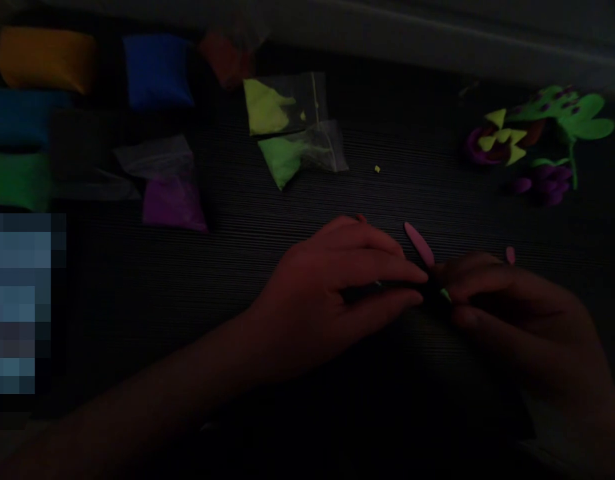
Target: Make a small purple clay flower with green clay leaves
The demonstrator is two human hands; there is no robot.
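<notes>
The scene is dark, and two hands come close together above the black table (227, 287). The right hand (532, 313) pinches a small green piece (446, 295) between thumb and forefinger; this piece is at its fingertips, facing the left hand (327, 287). The left hand has its thumb and forefinger slightly apart, with a dark gap between, and I cannot tell if it grasps something thin there.

A long pink strip (419, 244) lies just beyond the fingertips, its lower end close to the right hand. A small pink piece (510, 255) is just behind the right hand. Farther away there is a yellow crumb (377, 169).

At the far right lie a purple and yellow shape (502, 140), a green leafy shape (587, 117) with purple dots, and a purple cluster (552, 183). On the left side are a yellow bag (267, 110), a light green bag (280, 160), a purple bag (172, 200), a blue pack (158, 72) and an orange pack (46, 59).
</notes>
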